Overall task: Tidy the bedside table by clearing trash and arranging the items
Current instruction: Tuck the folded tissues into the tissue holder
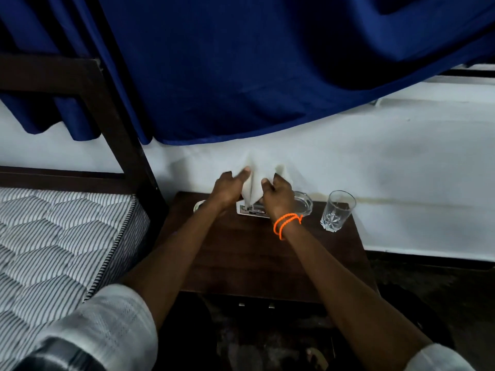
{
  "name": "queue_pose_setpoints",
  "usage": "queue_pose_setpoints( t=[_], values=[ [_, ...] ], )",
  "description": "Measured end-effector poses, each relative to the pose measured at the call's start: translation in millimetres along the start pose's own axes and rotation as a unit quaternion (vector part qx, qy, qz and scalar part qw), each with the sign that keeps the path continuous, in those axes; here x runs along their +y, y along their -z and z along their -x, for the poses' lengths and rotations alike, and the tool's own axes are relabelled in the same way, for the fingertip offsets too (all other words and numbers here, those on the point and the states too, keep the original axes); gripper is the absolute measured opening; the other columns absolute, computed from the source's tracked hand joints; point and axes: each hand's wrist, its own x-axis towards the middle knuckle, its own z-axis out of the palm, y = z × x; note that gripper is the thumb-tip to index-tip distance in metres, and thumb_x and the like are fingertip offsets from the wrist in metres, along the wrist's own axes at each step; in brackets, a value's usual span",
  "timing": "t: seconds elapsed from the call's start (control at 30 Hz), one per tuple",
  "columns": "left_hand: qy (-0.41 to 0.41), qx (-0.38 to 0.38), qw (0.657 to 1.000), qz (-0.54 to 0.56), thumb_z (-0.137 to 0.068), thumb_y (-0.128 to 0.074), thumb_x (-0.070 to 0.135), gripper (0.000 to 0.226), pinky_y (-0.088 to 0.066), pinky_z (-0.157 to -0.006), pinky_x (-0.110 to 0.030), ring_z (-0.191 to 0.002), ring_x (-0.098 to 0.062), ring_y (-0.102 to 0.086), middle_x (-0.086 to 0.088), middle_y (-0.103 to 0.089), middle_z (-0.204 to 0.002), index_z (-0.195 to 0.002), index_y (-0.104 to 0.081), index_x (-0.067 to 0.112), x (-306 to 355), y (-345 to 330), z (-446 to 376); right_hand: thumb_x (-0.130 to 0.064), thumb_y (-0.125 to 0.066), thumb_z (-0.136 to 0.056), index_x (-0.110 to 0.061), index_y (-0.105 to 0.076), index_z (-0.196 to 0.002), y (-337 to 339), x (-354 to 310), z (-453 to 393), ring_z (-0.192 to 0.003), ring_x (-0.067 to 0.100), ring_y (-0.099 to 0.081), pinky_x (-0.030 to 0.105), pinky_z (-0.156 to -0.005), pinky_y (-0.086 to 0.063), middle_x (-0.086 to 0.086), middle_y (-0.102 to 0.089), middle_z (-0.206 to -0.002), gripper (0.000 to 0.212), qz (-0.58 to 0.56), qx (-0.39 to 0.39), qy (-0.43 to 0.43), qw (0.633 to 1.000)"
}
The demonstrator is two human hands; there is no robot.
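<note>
A white tissue [254,180] stands up from a tissue box [250,210] at the back of the dark wooden bedside table [241,253]. My left hand [230,188] pinches the tissue's left side between thumb and fingers. My right hand [277,195], with an orange band on its wrist, grips the tissue's right side. Most of the box is hidden behind my hands. A clear glass ashtray [304,203] lies just right of the box, partly behind my right hand. An empty drinking glass [338,210] stands upright at the table's back right corner.
A small round object [198,206] peeks out behind my left wrist. A bed with a striped mattress [53,242] and a dark wooden frame [120,124] is at the left. A blue curtain [241,62] hangs over the white wall behind the table.
</note>
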Motion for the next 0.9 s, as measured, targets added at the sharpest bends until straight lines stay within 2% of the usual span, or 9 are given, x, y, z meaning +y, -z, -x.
queue_pose_setpoints(
  t=[0.1, 0.17, 0.27, 0.37, 0.43, 0.53, 0.73, 0.8, 0.9],
  values=[
    [-0.010, -0.037, 0.999, 0.019, -0.076, -0.060, 0.078, 0.095, -0.058, -0.097, -0.050, -0.114, -0.028, -0.067, -0.006, -0.062, -0.138, -0.137, -0.055, 0.005, 5, 12, -24, -0.022, -0.054, -0.098, -0.002, -0.051, -0.080, -10, -13, -17, -0.079, 0.034, -0.061, 0.036, -0.070, -0.045, 0.018, -0.063, -0.081, 0.026, -0.009, 0.015, -0.006, 1.000],
    [-0.019, -0.044, 0.998, 0.029, -0.070, -0.061, 0.079, 0.092, -0.061, -0.090, -0.049, -0.106, -0.027, -0.072, -0.009, -0.070, -0.128, -0.130, -0.061, 0.008, 6, 15, -38, -0.018, -0.053, -0.099, -0.008, -0.048, -0.080, -17, -18, -26, -0.077, 0.027, -0.055, 0.029, -0.067, -0.035, 0.012, -0.056, -0.078, 0.023, -0.006, 0.018, -0.013, 1.000],
    [-0.015, -0.046, 0.998, 0.029, -0.069, -0.059, 0.075, 0.089, -0.063, -0.087, -0.047, -0.103, -0.028, -0.073, -0.011, -0.071, -0.122, -0.128, -0.062, 0.009, 4, 18, -47, -0.018, -0.050, -0.100, -0.001, -0.055, -0.092, -27, -19, -35, -0.086, 0.030, -0.057, 0.027, -0.071, -0.035, 0.019, -0.064, -0.096, 0.019, 0.004, 0.011, -0.008, 1.000],
    [-0.005, -0.047, 0.999, 0.016, -0.077, -0.058, 0.073, 0.083, -0.061, -0.091, -0.048, -0.106, -0.030, -0.070, -0.011, -0.068, -0.126, -0.130, -0.059, 0.008, 1, 19, -47, -0.020, -0.049, -0.101, 0.006, -0.059, -0.119, -37, -13, -40, -0.110, 0.036, -0.062, 0.033, -0.088, -0.046, 0.023, -0.066, -0.120, 0.033, 0.007, 0.008, -0.009, 1.000],
    [-0.004, -0.039, 0.999, 0.007, -0.093, -0.056, 0.061, 0.066, -0.059, -0.094, -0.049, -0.109, -0.030, -0.068, -0.009, -0.066, -0.127, -0.130, -0.056, 0.007, 2, 17, -45, -0.021, -0.049, -0.101, 0.005, -0.059, -0.113, -43, -9, -43, -0.104, 0.036, -0.063, 0.034, -0.084, -0.045, 0.025, -0.067, -0.116, 0.030, 0.016, 0.004, -0.009, 1.000],
    [-0.008, -0.029, 1.000, -0.003, -0.098, -0.054, 0.055, 0.057, -0.056, -0.099, -0.049, -0.110, -0.030, -0.067, -0.007, -0.065, -0.122, -0.130, -0.058, 0.008, -2, 13, -51, -0.021, -0.048, -0.100, -0.006, -0.055, -0.098, -46, -4, -45, -0.085, 0.032, -0.059, 0.031, -0.076, -0.038, 0.025, -0.066, -0.096, 0.016, 0.029, 0.001, -0.002, 1.000],
    [-0.009, -0.029, 1.000, -0.005, -0.098, -0.055, 0.055, 0.061, -0.056, -0.098, -0.050, -0.111, -0.033, -0.067, -0.015, -0.066, -0.131, -0.131, -0.058, 0.005, -12, 3, -64, -0.020, -0.047, -0.101, -0.004, -0.058, -0.126, -49, 5, -49, -0.100, 0.037, -0.066, 0.027, -0.078, -0.042, 0.020, -0.071, -0.106, 0.031, 0.040, -0.003, 0.000, 0.999],
    [-0.016, -0.022, 0.999, -0.033, -0.101, -0.053, 0.051, 0.058, -0.052, -0.101, -0.044, -0.115, -0.031, -0.063, -0.014, -0.064, -0.131, -0.132, -0.057, 0.002, -16, -3, -68, -0.019, -0.047, -0.101, -0.007, -0.054, -0.135, -49, 6, -49, -0.106, 0.038, -0.065, 0.030, -0.085, -0.046, 0.021, -0.071, -0.112, 0.037, 0.043, -0.010, 0.001, 0.999],
    [-0.032, 0.000, 0.996, -0.079, -0.102, -0.056, 0.044, 0.052, -0.044, -0.088, -0.030, -0.116, -0.031, -0.062, -0.016, -0.066, -0.125, -0.129, -0.062, -0.001, -22, -8, -72, -0.015, -0.046, -0.101, -0.007, -0.054, -0.137, -49, 8, -49, -0.108, 0.039, -0.064, 0.034, -0.089, -0.047, 0.022, -0.069, -0.116, 0.037, 0.053, -0.019, 0.002, 0.998]
  ],
)
